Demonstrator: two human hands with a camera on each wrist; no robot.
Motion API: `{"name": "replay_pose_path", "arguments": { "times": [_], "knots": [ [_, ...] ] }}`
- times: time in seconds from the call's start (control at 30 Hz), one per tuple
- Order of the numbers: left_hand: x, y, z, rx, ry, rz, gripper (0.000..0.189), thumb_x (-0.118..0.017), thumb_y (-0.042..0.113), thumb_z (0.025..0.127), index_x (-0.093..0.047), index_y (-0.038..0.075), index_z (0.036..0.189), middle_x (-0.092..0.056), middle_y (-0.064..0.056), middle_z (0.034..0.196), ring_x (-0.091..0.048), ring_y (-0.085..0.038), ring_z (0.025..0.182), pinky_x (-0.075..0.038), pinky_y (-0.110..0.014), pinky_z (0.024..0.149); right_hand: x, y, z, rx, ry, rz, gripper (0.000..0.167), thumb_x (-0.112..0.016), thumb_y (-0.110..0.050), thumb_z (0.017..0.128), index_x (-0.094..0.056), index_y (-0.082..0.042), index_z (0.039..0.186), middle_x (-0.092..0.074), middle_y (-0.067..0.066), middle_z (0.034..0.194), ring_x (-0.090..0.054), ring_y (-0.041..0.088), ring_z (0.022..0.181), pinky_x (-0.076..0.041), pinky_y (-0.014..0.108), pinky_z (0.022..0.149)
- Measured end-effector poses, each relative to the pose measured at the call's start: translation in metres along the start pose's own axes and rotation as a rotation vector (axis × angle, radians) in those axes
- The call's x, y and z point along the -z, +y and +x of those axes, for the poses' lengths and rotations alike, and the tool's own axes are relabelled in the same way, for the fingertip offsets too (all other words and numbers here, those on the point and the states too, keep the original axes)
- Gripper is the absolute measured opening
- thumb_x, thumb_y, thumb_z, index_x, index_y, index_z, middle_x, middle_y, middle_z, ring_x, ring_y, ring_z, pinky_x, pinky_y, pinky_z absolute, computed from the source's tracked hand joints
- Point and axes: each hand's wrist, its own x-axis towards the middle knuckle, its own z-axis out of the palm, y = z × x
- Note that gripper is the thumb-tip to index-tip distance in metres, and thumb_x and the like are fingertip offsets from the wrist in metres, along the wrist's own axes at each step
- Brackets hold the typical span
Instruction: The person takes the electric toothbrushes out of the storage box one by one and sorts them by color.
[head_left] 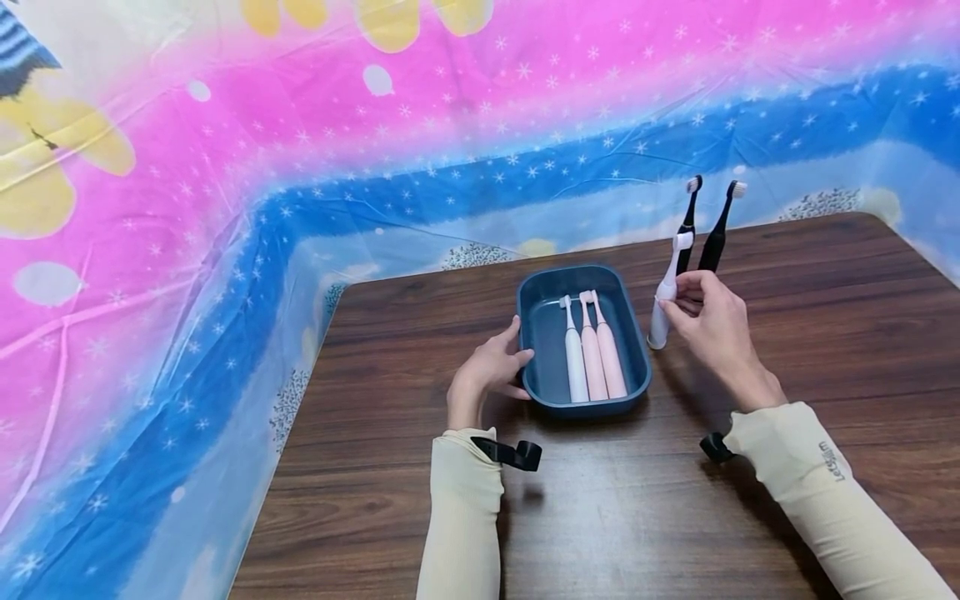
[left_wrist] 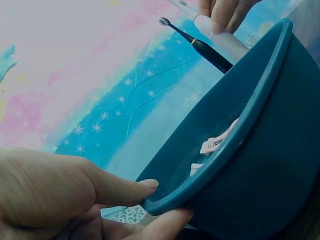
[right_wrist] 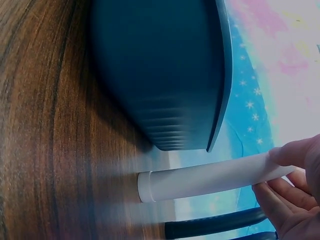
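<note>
Right of the tub (head_left: 546,358), your right hand (head_left: 716,329) pinches a white brush (head_left: 665,291), its long axis nearly upright, base perhaps touching the table (head_left: 375,417), while your left hand (head_left: 491,362) grips the tub from the left.

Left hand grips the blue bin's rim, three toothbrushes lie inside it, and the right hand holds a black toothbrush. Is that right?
Not quite: the head view shows a pale toothbrush, not a black one, in the right hand. The rest stands.
</note>
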Motion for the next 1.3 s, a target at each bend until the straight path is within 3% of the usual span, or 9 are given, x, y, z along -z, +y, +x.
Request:
{"name": "replay_pose_path", "arguments": {
  "times": [0.43, 0.6, 0.8, 0.87, 0.93, 0.97, 1.03, 1.17, 1.3],
  "knots": [
    [-0.001, 0.001, 0.001, 0.005, -0.002, -0.021, 0.066, -0.048, 0.028, 0.101, -0.009, 0.036, 0.154, -0.017, -0.014, 0.159, -0.069, -0.023, 0.065, -0.057, -0.047, 0.080, 0.003, 0.001, -0.002, 0.000, -0.007, -0.021, 0.034, -0.066, -0.013, 0.091, -0.053, 0.004, 0.118, -0.061, 0.025, 0.114, -0.063, 0.036, 0.105, -0.052, 0.048, 0.087],
    [-0.001, 0.001, 0.001, 0.011, 0.001, -0.009, 0.067, -0.048, 0.028, 0.101, -0.008, 0.036, 0.154, -0.015, -0.012, 0.160, -0.070, -0.029, 0.072, -0.058, -0.046, 0.080, 0.006, 0.002, -0.003, 0.002, 0.016, -0.032, 0.034, -0.066, -0.013, 0.090, -0.055, 0.004, 0.117, -0.063, 0.023, 0.112, -0.064, 0.035, 0.104, -0.052, 0.045, 0.087],
    [-0.001, 0.000, 0.002, 0.013, 0.004, 0.001, 0.067, -0.048, 0.029, 0.101, -0.008, 0.037, 0.153, -0.015, -0.012, 0.160, -0.071, -0.030, 0.073, -0.058, -0.046, 0.080, 0.012, 0.004, -0.005, 0.005, 0.056, -0.051, 0.032, -0.069, -0.012, 0.088, -0.057, 0.004, 0.114, -0.065, 0.021, 0.108, -0.066, 0.033, 0.101, -0.051, 0.008, 0.080],
    [-0.001, 0.000, 0.002, 0.011, 0.004, 0.002, 0.067, -0.049, 0.030, 0.101, -0.008, 0.037, 0.153, -0.015, -0.012, 0.160, -0.070, -0.029, 0.073, -0.058, -0.046, 0.079, 0.014, 0.004, -0.006, -0.002, 0.056, -0.053, 0.033, -0.069, -0.012, 0.088, -0.057, 0.003, 0.115, -0.065, 0.020, 0.108, -0.066, 0.033, 0.101, -0.050, 0.007, 0.080],
    [-0.001, 0.000, 0.002, 0.007, 0.004, 0.001, 0.067, -0.049, 0.030, 0.101, -0.008, 0.036, 0.153, -0.016, -0.012, 0.160, -0.070, -0.030, 0.073, -0.058, -0.046, 0.079, 0.016, 0.003, -0.008, -0.008, 0.059, -0.059, 0.033, -0.069, -0.013, 0.088, -0.057, 0.002, 0.115, -0.066, 0.020, 0.109, -0.066, 0.032, 0.101, -0.053, 0.016, 0.082],
    [-0.001, -0.001, 0.002, 0.004, 0.004, 0.003, 0.067, -0.049, 0.030, 0.101, -0.008, 0.036, 0.153, -0.016, -0.012, 0.160, -0.070, -0.030, 0.074, -0.058, -0.046, 0.079, 0.017, 0.003, -0.008, -0.007, 0.064, -0.059, 0.033, -0.069, -0.014, 0.088, -0.058, 0.002, 0.115, -0.066, 0.019, 0.108, -0.067, 0.032, 0.101, -0.051, 0.010, 0.081],
    [-0.001, -0.001, 0.002, 0.001, 0.005, 0.003, 0.067, -0.049, 0.030, 0.101, -0.008, 0.036, 0.154, -0.016, -0.012, 0.160, -0.070, -0.032, 0.075, -0.058, -0.046, 0.079, 0.019, 0.002, -0.009, -0.007, 0.063, -0.060, 0.033, -0.069, -0.015, 0.088, -0.058, 0.002, 0.115, -0.066, 0.019, 0.109, -0.067, 0.032, 0.101, -0.051, 0.010, 0.082],
    [-0.001, -0.001, 0.002, 0.000, 0.007, 0.001, 0.067, -0.049, 0.029, 0.101, -0.008, 0.036, 0.154, -0.017, -0.013, 0.160, -0.070, -0.032, 0.076, -0.058, -0.045, 0.079, 0.022, 0.000, -0.012, 0.014, 0.073, -0.057, 0.032, -0.069, -0.014, 0.088, -0.058, 0.002, 0.114, -0.067, 0.019, 0.107, -0.067, 0.032, 0.100, -0.038, -0.006, 0.076],
    [-0.001, -0.001, 0.003, 0.001, 0.012, 0.005, 0.066, -0.049, 0.029, 0.101, -0.009, 0.036, 0.154, -0.017, -0.013, 0.159, -0.071, -0.031, 0.076, -0.058, -0.044, 0.079, 0.024, -0.007, -0.017, 0.044, 0.081, -0.053, 0.032, -0.069, -0.013, 0.088, -0.059, 0.002, 0.114, -0.067, 0.019, 0.107, -0.067, 0.032, 0.099, -0.038, -0.006, 0.076]
  ]
}}
